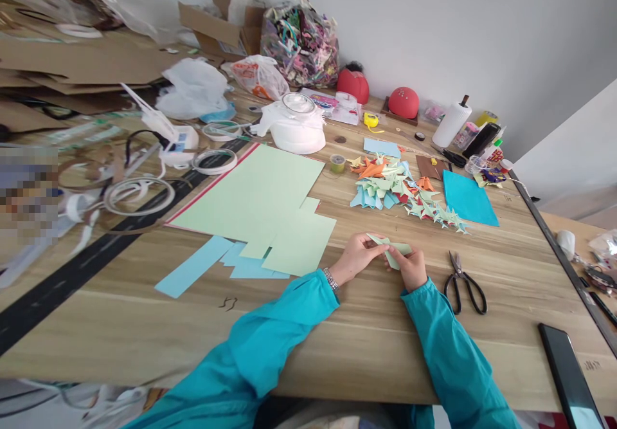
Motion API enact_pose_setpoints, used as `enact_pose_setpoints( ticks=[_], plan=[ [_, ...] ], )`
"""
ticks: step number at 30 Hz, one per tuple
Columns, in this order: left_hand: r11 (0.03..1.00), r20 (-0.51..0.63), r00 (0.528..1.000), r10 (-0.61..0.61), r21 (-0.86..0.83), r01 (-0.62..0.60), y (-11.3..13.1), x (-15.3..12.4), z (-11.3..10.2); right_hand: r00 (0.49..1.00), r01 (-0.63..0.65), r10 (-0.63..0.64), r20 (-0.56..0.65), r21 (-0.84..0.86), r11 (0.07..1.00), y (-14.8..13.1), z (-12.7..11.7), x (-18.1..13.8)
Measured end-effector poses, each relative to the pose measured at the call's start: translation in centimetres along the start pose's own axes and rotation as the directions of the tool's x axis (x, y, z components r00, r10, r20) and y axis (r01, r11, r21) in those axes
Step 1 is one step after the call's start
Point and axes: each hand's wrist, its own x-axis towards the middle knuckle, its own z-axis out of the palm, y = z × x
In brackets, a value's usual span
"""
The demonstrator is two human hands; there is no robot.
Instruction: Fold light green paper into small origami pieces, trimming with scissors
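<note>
Between my two hands is a small folded piece of pale green paper (400,247), with pointed flaps sticking out. My left hand (359,255) pinches its left side, and my right hand (409,267) pinches the right side; the thumbs almost meet over it. Some fingers are hidden beneath the paper. To the left lie large pale green sheets (255,188) and cut blue paper strips (195,266). Beyond my hands sits a pile of folded paper figures (385,181) in green, orange, blue and red. Black-handled scissors (465,284) rest to the right of my right hand.
A turquoise sheet (470,197) lies right of the pile. A smartphone (571,371) is at the near right edge. Tape rolls, a white router (178,146), a white plastic-wrapped bundle (294,127), a yellow tape measure (371,119) and red pincushions (403,102) stand farther back.
</note>
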Motion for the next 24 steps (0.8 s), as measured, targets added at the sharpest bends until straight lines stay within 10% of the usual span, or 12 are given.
enact_pose_setpoints(
  ticks=[24],
  plan=[
    [0.958,-0.194,0.979,-0.063,-0.287,0.005,0.66,0.48,-0.39,0.999,0.006,-0.005,-0.032,0.022,1.000,-0.21,-0.03,0.12]
  ],
)
